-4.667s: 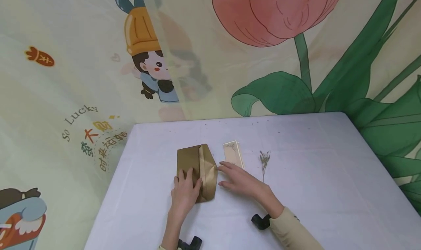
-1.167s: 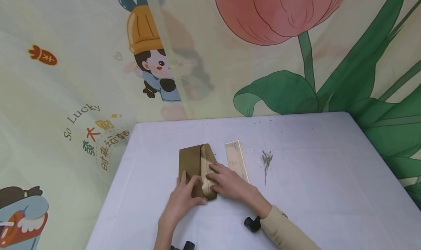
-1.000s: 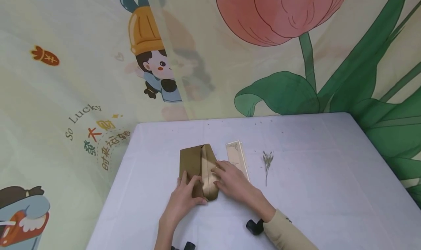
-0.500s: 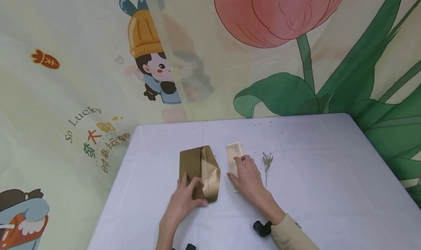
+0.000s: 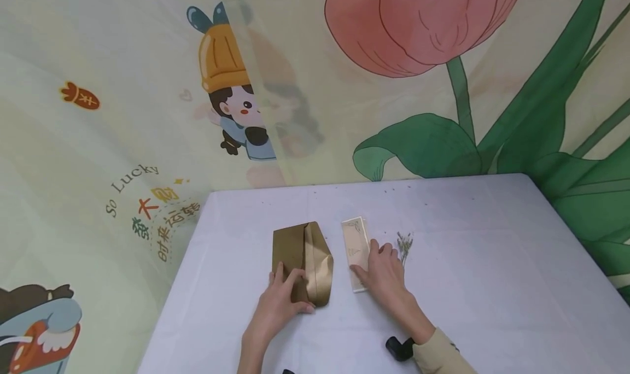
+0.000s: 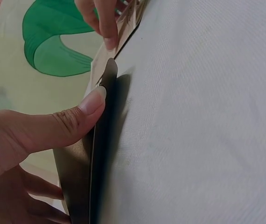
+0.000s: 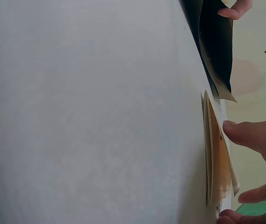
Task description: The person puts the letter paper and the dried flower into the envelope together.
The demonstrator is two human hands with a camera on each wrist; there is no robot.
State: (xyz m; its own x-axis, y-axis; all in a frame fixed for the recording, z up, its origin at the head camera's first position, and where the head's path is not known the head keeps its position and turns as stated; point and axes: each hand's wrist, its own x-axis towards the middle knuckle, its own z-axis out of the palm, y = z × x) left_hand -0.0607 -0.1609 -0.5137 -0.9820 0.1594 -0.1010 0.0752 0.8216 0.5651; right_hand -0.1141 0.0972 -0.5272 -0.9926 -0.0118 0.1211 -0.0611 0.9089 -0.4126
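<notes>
Two items are grasped on the white-covered tabletop [image 5: 467, 286]: gold paper envelope [image 5: 289, 239] by the left grip [image 5: 278, 302], cream rectangular card [image 5: 353, 237] by the right grip [image 5: 386, 271]. Envelope flap [image 5: 322, 270] unfolding appears done, closing not; card and dried flower sprig [image 5: 405, 242] lie outside.

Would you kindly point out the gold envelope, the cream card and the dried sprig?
Gold envelope [image 5: 299, 253]: head view, on its body beside the flap.
Cream card [image 5: 355, 248]: head view, on its printed upper face.
Dried sprig [image 5: 404, 244]: head view, on its bushy top.
</notes>
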